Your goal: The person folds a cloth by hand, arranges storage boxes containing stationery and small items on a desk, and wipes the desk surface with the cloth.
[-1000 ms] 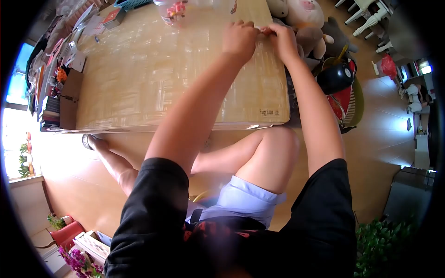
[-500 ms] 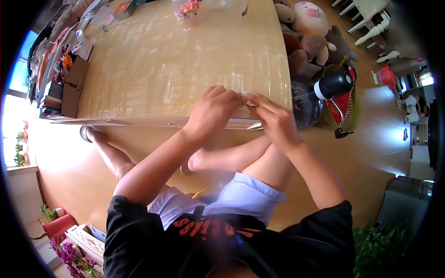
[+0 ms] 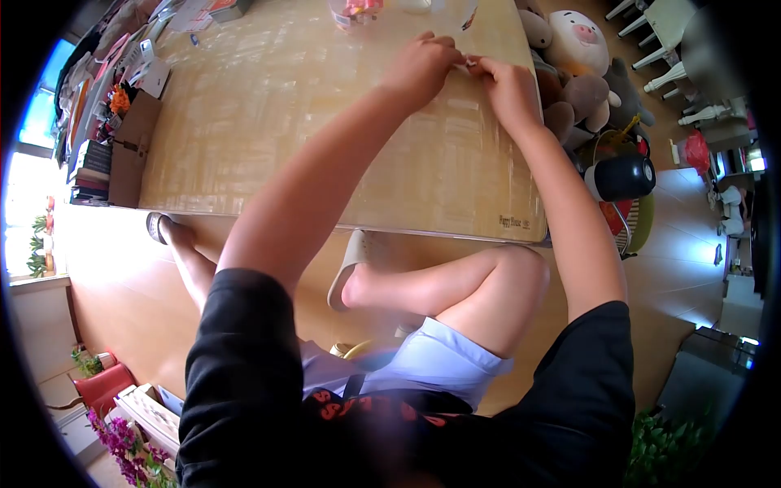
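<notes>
My left hand [image 3: 423, 69] and my right hand [image 3: 506, 88] meet over the far right part of the table. A small whitish thing [image 3: 468, 63] is pinched between the fingertips of both; it is too small and too covered to name. Both hands are closed, with the fingers curled. Just beyond my left hand stands a clear plastic tub [image 3: 348, 18] with pink and red pieces inside, cut off by the top edge. A small slim wrapper-like thing [image 3: 469, 18] lies on the table past my fingertips.
The glossy wood-patterned table [image 3: 268, 138] has its front edge near my knees. Books [image 3: 91, 167] and a brown box [image 3: 137, 142] line its left side. Plush toys [image 3: 579, 41] and a dark cylindrical object [image 3: 622, 176] are beyond its right edge.
Both hands have moved forward from the table's front edge, farther over the tabletop, with the small whitish thing still between the fingers. Printed lettering at the table's near right corner now shows.
</notes>
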A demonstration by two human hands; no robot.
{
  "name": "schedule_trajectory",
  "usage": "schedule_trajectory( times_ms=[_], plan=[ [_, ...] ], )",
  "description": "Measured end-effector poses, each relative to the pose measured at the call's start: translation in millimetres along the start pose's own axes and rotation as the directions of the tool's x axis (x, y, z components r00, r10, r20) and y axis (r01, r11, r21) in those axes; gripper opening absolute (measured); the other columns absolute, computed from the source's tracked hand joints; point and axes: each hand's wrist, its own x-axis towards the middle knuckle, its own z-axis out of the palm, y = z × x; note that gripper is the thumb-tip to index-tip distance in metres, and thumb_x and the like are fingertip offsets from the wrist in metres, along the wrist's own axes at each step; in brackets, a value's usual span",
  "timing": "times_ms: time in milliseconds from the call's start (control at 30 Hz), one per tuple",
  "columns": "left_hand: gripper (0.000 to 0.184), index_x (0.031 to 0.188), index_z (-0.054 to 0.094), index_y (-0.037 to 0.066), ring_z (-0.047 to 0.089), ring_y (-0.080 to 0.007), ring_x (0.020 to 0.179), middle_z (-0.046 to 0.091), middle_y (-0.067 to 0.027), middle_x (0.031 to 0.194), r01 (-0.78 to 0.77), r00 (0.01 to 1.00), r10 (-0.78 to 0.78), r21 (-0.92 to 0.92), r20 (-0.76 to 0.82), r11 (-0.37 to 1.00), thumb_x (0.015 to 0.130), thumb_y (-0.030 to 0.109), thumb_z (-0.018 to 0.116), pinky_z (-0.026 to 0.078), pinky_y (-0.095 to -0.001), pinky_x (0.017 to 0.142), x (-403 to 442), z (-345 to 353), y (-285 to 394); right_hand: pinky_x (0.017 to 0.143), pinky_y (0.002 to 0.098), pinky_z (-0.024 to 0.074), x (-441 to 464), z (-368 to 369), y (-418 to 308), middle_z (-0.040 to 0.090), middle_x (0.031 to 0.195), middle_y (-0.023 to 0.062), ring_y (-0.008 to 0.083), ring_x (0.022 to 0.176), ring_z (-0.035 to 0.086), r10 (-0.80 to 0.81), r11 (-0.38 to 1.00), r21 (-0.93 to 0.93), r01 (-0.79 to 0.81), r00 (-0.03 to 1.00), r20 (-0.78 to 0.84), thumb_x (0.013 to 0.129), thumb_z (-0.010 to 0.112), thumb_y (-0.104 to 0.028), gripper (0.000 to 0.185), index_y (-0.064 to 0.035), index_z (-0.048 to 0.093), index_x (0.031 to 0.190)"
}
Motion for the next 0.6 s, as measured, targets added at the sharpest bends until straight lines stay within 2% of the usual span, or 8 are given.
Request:
schedule_trajectory(
  times_ms=[167,267,367,433,467,533,567,600],
  plan=[
    [0.032,0.105,0.078,0.017,0.062,-0.0266,0.11,0.069,-0.0004,0.109,0.005,1.0,-0.003,0.065,-0.027,0.998,0.083,0.001,0.061,0.053,-0.0366,0.093,21.9,21.5,-25.1,0.08,0.039,0.0576,25.0,9.9,14.8,0.075,0.093,0.0127,0.032,0.09,0.073,0.069,0.997,-0.016,-0.07,0.998,-0.011,0.085,0.058,0.003,0.032,-0.0105,0.078,0.106],
    [0.033,0.105,0.078,0.019,0.062,-0.025,0.11,0.069,0.0003,0.108,0.019,1.0,-0.018,0.117,-0.011,0.993,0.081,0.002,0.063,0.053,-0.0361,0.093,18.1,22.1,-21.9,0.081,0.0384,0.0574,23.7,10.1,6.6,0.075,0.095,0.0128,0.0314,0.09,0.073,0.128,0.992,-0.011,-0.128,0.992,-0.012,0.085,0.059,0.003,0.032,-0.0106,0.077,0.107],
    [0.031,0.102,0.078,0.019,0.062,-0.0247,0.108,0.069,-0.0013,0.106,-0.012,1.0,0.013,0.064,-0.002,0.998,0.079,0.002,0.065,0.052,-0.0363,0.091,-10.4,1.3,-13.4,0.081,0.0374,0.0573,-4.7,8.2,-18.2,0.075,0.098,0.0136,0.0309,0.091,0.074,0.162,0.987,-0.007,-0.162,0.986,0.027,0.086,0.06,0.002,0.031,-0.0105,0.077,0.109],
    [0.026,0.098,0.076,0.014,0.062,-0.0274,0.102,0.068,-0.0058,0.1,-0.078,0.997,0.078,0.031,0.015,0.996,0.079,0.002,0.064,0.051,-0.0392,0.087,-38.8,-16.1,-10.1,0.081,0.0368,0.0572,-26.1,6.2,-38.2,0.075,0.1,0.0145,0.03,0.092,0.074,0.167,0.984,0.054,-0.169,0.985,0.044,0.086,0.062,0.001,0.031,-0.0101,0.076,0.111],
    [0.026,0.098,0.076,0.012,0.061,-0.0286,0.1,0.067,-0.0066,0.097,-0.055,0.998,0.053,-0.144,-0.02,0.988,0.081,0.002,0.061,0.051,-0.04,0.087,-55.2,-28.6,-4.4,0.081,0.036,0.0574,-38.2,5.5,-51.0,0.075,0.103,0.0147,0.0299,0.093,0.074,0.184,0.979,0.073,-0.189,0.98,0.071,0.087,0.06,0.003,0.031,-0.0087,0.076,0.111],
    [0.025,0.099,0.074,0.01,0.06,-0.029,0.094,0.065,-0.0073,0.094,-0.086,0.996,0.086,-0.21,-0.008,0.974,0.081,0.002,0.059,0.05,-0.0402,0.087,-85.4,-54.0,9.0,0.081,0.0349,0.058,-63.6,-0.6,-83.1,0.075,0.107,0.0152,0.0298,0.095,0.074,0.198,0.968,0.131,-0.212,0.973,0.115,0.086,0.059,0.007,0.032,-0.0049,0.075,0.111],
    [0.027,0.103,0.074,0.009,0.059,-0.031,0.087,0.064,-0.0086,0.089,-0.141,0.99,0.137,-0.199,-0.037,0.97,0.079,0.002,0.062,0.05,-0.0415,0.081,-99.8,-64.5,14.7,0.081,0.0347,0.0585,-74.4,-3.5,-102.9,0.075,0.11,0.0154,0.0299,0.096,0.075,0.194,0.962,0.17,-0.215,0.972,0.131,0.084,0.059,0.01,0.032,-0.0026,0.074,0.11],
    [0.028,0.105,0.072,0.007,0.059,-0.0305,0.085,0.063,-0.0084,0.089,-0.165,0.986,0.166,-0.201,-0.01,0.966,0.079,0.003,0.062,0.05,-0.0409,0.082,-114.0,-79.6,21.5,0.081,0.0346,0.0591,-83.8,-4.4,-118.3,0.075,0.111,0.0152,0.0296,0.097,0.075,0.145,0.97,0.179,-0.164,0.983,0.115,0.083,0.06,0.012,0.032,-0.0012,0.074,0.108]
  ],
)
